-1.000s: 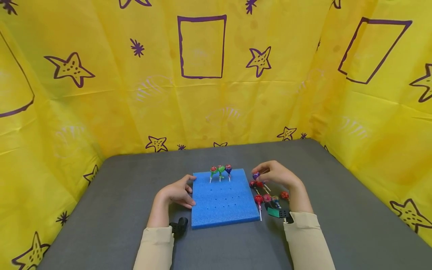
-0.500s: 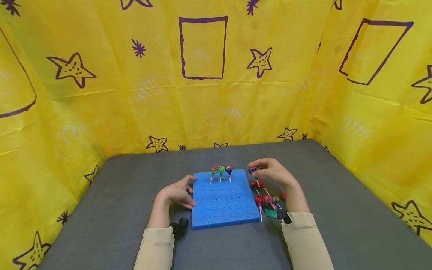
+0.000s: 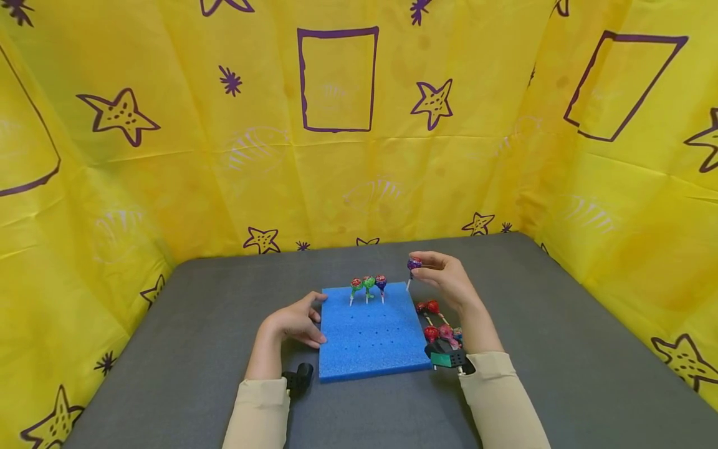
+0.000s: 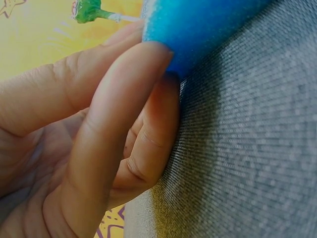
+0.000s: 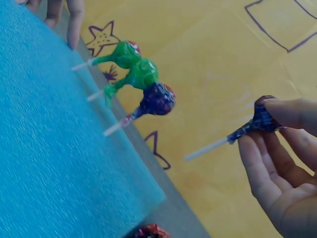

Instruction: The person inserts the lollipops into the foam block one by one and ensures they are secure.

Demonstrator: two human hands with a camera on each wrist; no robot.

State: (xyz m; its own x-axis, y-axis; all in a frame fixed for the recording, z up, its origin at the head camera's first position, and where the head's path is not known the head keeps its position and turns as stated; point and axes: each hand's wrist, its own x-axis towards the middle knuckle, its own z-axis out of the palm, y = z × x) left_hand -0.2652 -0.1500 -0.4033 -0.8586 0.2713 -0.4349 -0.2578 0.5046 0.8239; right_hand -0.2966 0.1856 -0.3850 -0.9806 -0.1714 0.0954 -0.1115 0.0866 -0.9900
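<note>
Grip of the right hand [image 3: 451,284] closes on a purple lollipop [image 3: 414,264], fingers partly covering its wrapped head; the stick slants down near the far right corner of the blue foam board [image 3: 367,362]. Spread thumb and index of the left hand [image 3: 294,321] touch the board's left edge. Right arm and wrist camera [image 3: 445,358] partly hide loose lollipops [image 3: 432,307].

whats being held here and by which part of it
A purple-wrapped lollipop, pinched by the right hand at its candy head, the white stick free. The left hand touches the left edge of the blue foam board.
</note>
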